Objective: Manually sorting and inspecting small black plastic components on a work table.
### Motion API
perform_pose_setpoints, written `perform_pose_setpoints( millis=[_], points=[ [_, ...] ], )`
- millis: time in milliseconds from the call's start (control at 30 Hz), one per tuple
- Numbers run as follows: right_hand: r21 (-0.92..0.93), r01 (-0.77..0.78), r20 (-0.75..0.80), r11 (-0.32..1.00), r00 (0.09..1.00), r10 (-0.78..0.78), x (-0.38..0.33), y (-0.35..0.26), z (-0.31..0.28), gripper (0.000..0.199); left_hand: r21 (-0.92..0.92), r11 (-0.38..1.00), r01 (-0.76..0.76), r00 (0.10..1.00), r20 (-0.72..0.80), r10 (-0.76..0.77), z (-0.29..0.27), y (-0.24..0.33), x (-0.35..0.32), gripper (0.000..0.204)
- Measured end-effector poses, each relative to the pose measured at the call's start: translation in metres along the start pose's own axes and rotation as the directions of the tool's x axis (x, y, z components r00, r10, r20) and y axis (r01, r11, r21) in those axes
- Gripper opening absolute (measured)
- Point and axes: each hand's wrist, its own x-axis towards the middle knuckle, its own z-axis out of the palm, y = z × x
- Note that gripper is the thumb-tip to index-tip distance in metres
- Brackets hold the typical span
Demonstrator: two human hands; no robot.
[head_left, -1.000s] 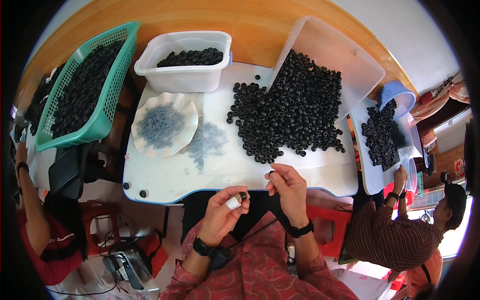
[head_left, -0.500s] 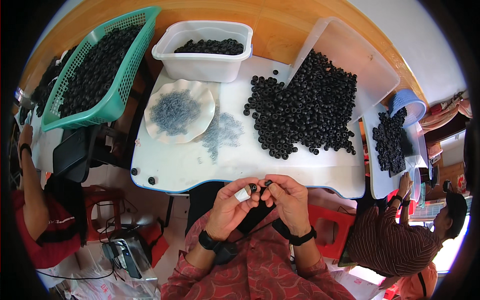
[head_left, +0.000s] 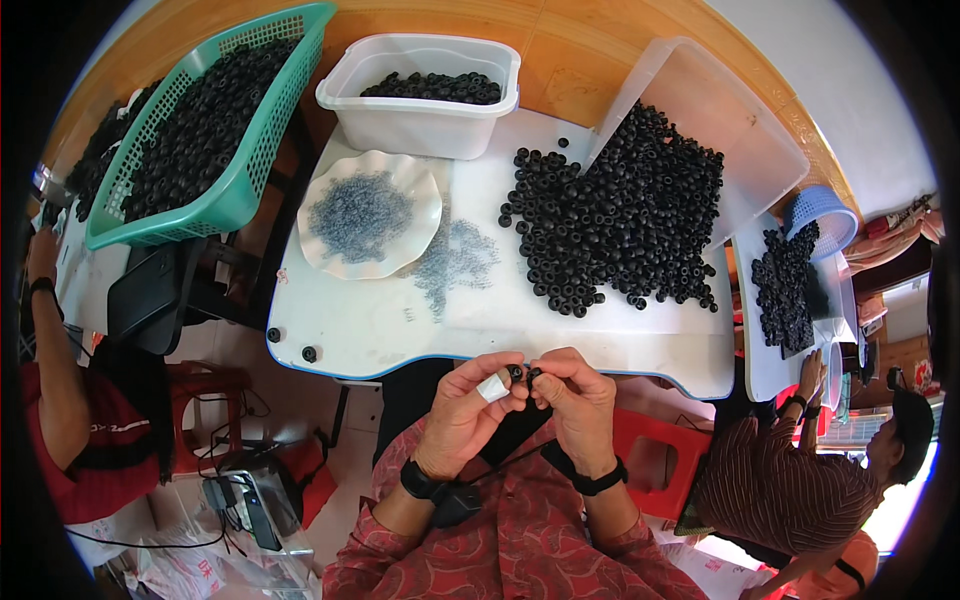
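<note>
Both my hands meet just off the near edge of the white table (head_left: 400,345). My left hand (head_left: 462,415), white tape round one digit, pinches a small black ring-shaped piece (head_left: 515,372) with its hole showing. Close beside it, my right hand (head_left: 584,410) grips another small black piece (head_left: 534,375) between thumb and fingertips; fingers partly cover it. Whether the two pieces touch, I cannot tell. Beyond my hands, a large heap of black ring-shaped pieces (head_left: 600,225) spills from a tipped clear bin (head_left: 755,150). Tiny grey coils, like springs (head_left: 360,215), fill a scalloped white plate (head_left: 425,205).
More coils (head_left: 455,260) lie beside the plate. Behind it stands a white tub (head_left: 420,130) of black pieces; a green basket (head_left: 190,215) is at left. Two loose pieces (head_left: 309,353) sit near the left edge. People work at left (head_left: 65,420) and right (head_left: 780,470), near a red stool (head_left: 650,465).
The black piece in my right hand now shows more and sits nearer the left-hand piece. The view has shifted slightly, so the table appears a little further right.
</note>
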Motion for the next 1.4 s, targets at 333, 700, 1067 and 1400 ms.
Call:
perform_pose_setpoints(
  millis=[333,700,1067,1400],
  points=[
    [-0.073,0.057,-0.033,0.996,0.998,-0.059,-0.001,0.001,0.007,0.016,0.058,0.998,-0.024,1.000,-0.005,0.025,0.001,0.000,0.000,0.028],
    [-0.088,0.118,-0.030,0.989,0.992,-0.121,-0.003,0.004,0.007,0.018,0.180,0.976,-0.122,0.992,-0.005,0.125,0.007,-0.003,-0.001,0.029],
    [-0.226,0.171,-0.047,0.959,0.981,-0.186,-0.005,0.005,0.010,0.018,0.266,0.950,-0.165,0.982,-0.040,0.182,0.010,-0.002,-0.002,0.028],
    [-0.380,0.234,0.020,0.895,0.969,-0.245,-0.006,-0.003,0.012,0.019,0.304,0.939,-0.161,0.982,-0.048,0.184,0.009,0.000,-0.004,0.026]
  ],
)
